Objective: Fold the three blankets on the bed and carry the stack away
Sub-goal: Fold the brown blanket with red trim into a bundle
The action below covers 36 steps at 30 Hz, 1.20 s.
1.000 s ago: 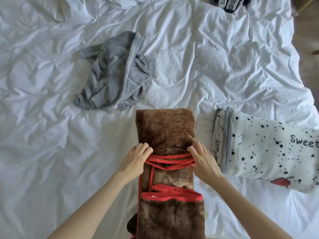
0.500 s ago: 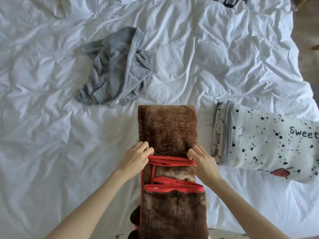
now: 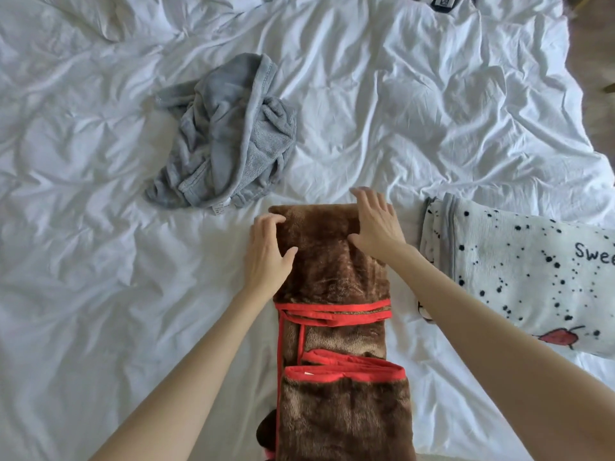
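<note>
A brown plush blanket (image 3: 336, 287) with red trim lies folded into a long strip in front of me on the white bed (image 3: 100, 294). My left hand (image 3: 269, 251) grips its far left corner, fingers curled over the edge and thumb on top. My right hand (image 3: 376, 224) rests on the far right corner with fairly straight fingers reaching past the far edge. A grey blanket (image 3: 226, 134) lies crumpled beyond, to the left. A white dotted blanket (image 3: 519, 271) lies folded on the right.
The bed sheet is wrinkled all around. A dark object with labels (image 3: 442, 1) sits at the bed's far edge. Wooden floor (image 3: 595, 44) shows past the right side of the bed.
Both hands have left the red-trimmed fold in the middle of the brown blanket and moved forward to its far end. The blankets themselves lie as before.
</note>
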Available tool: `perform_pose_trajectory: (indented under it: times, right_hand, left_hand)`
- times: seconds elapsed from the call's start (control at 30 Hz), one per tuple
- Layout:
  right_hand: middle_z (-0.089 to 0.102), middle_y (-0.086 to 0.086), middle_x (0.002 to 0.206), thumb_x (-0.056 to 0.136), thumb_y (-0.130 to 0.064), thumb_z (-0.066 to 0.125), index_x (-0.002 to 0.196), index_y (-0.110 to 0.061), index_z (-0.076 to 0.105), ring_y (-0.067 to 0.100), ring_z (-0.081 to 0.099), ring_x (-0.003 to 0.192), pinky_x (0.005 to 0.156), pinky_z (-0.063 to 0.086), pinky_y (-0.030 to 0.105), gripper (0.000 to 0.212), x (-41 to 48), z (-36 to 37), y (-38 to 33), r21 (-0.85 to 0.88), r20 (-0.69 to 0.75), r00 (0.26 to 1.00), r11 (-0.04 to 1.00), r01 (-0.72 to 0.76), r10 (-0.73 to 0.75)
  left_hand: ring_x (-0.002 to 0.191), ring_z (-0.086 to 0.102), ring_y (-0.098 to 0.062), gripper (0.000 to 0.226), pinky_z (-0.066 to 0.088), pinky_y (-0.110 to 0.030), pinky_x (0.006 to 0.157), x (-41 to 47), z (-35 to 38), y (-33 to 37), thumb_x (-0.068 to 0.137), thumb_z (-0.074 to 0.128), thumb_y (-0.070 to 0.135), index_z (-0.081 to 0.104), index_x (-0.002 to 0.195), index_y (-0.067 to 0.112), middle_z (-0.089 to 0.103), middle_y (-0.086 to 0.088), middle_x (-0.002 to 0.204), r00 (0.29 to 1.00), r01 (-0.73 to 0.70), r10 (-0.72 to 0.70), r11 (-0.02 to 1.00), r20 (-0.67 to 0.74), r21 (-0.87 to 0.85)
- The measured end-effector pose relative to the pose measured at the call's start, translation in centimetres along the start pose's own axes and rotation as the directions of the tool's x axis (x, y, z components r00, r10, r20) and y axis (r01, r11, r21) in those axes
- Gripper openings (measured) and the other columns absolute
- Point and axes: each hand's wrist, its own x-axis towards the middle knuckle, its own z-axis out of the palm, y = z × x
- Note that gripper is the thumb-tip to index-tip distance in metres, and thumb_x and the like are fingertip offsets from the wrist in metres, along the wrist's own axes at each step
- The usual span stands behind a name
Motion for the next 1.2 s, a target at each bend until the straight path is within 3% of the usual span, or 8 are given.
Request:
perform_pose_trajectory:
  times: [0.07, 0.17, 0.33, 0.6, 0.77, 0.9, 1.0, 1.2]
  right_hand:
    - [0.029, 0.011, 0.150, 0.073, -0.007, 0.066, 0.149, -0.012, 0.017, 0.029, 0.022, 0.142, 0.117, 0.021, 0.045, 0.091, 1.6, 0.0, -0.6, -0.044, 0.161, 0.986, 0.997, 0.057, -0.049]
    - [0.052, 0.011, 0.120, 0.077, -0.006, 0.059, 0.131, -0.007, 0.040, 0.031, 0.046, 0.120, 0.106, 0.032, 0.041, 0.057, 2.2, 0.4, -1.2, -0.138, 0.282, 0.959, 0.989, 0.044, -0.004]
    - [0.048, 0.003, 0.082, 0.072, -0.003, 0.058, 0.084, -0.011, 0.045, 0.026, 0.052, 0.092, 0.088, 0.040, 0.037, 0.019, -0.4, -0.6, -2.2, -0.197, 0.155, 0.987, 0.978, 0.065, -0.034]
    - [0.059, 0.010, 0.096, 0.064, -0.002, 0.065, 0.094, -0.006, 0.053, 0.032, 0.051, 0.097, 0.082, 0.038, 0.041, 0.033, -5.7, -6.9, -4.2, -0.256, -0.347, 0.934, 0.967, -0.003, -0.090]
    - [0.059, 0.010, 0.100, 0.062, 0.000, 0.068, 0.098, -0.006, 0.052, 0.032, 0.050, 0.099, 0.086, 0.037, 0.041, 0.039, -11.0, -7.5, -5.0, -0.308, -0.379, 0.918, 0.951, -0.007, -0.116]
    - [0.058, 0.008, 0.102, 0.056, 0.002, 0.064, 0.103, -0.008, 0.053, 0.030, 0.051, 0.100, 0.092, 0.039, 0.041, 0.049, -17.8, -3.5, -5.2, -0.317, -0.385, 0.907, 0.947, 0.043, -0.170]
    - [0.052, 0.006, 0.094, 0.053, 0.001, 0.059, 0.097, -0.010, 0.049, 0.029, 0.047, 0.088, 0.083, 0.036, 0.037, 0.046, -23.1, 0.6, -5.3, -0.339, -0.377, 0.900, 0.937, 0.085, -0.218]
    - [0.051, 0.005, 0.090, 0.072, 0.003, 0.056, 0.092, -0.010, 0.052, 0.025, 0.047, 0.082, 0.086, 0.038, 0.036, 0.024, -29.2, 6.3, -5.3, -0.363, -0.301, 0.937, 0.930, 0.058, -0.176]
  left_hand:
    - [0.131, 0.038, -0.025, 0.080, 0.038, -0.038, 0.107, 1.2, 0.8, -0.4, 0.072, 0.081, 0.013, 0.036, 0.139, 0.013, 0.035, -0.007, 0.140, 0.995, 0.095, -0.094, 0.995, 0.042, -0.035]
    - [0.139, 0.029, -0.023, 0.106, 0.030, -0.037, 0.114, 3.1, 1.7, -0.9, 0.070, 0.082, 0.004, 0.015, 0.150, 0.016, 0.021, -0.010, 0.152, 0.927, 0.341, -0.291, 0.918, 0.237, -0.204]
    - [0.121, 0.051, -0.020, 0.096, 0.046, -0.028, 0.084, 3.3, 1.5, -0.6, 0.068, 0.073, -0.012, 0.024, 0.145, 0.018, 0.049, -0.003, 0.135, 0.731, 0.677, -0.472, 0.596, 0.493, -0.432]
    - [0.101, 0.065, -0.019, 0.052, 0.049, -0.024, 0.085, 3.5, -5.1, 5.9, 0.065, 0.078, -0.009, 0.065, 0.111, 0.012, 0.070, -0.002, 0.104, 0.952, 0.302, -0.270, 0.746, 0.144, -0.593]
    - [0.112, 0.057, -0.013, 0.067, 0.043, -0.019, 0.093, 0.0, -7.0, 6.7, 0.067, 0.084, 0.001, 0.057, 0.128, 0.009, 0.063, 0.002, 0.121, 0.990, 0.127, -0.082, 0.878, 0.117, -0.462]
    - [0.098, 0.064, 0.000, 0.041, 0.045, -0.008, 0.078, -8.5, -6.3, 4.3, 0.068, 0.083, 0.019, 0.065, 0.101, 0.035, 0.067, 0.025, 0.100, 0.993, -0.001, 0.054, 0.893, 0.104, -0.450]
    - [0.082, 0.063, 0.002, 0.013, 0.051, -0.022, 0.070, -14.6, -5.6, 2.4, 0.076, 0.064, 0.032, 0.063, 0.089, 0.034, 0.067, 0.022, 0.085, 0.987, -0.061, 0.105, 0.944, 0.119, -0.324]
    - [0.122, 0.051, -0.023, 0.065, 0.048, -0.042, 0.096, -21.5, -4.9, -1.1, 0.074, 0.062, -0.014, 0.060, 0.132, 0.017, 0.060, 0.001, 0.134, 0.928, -0.161, 0.156, 0.987, 0.338, -0.014]
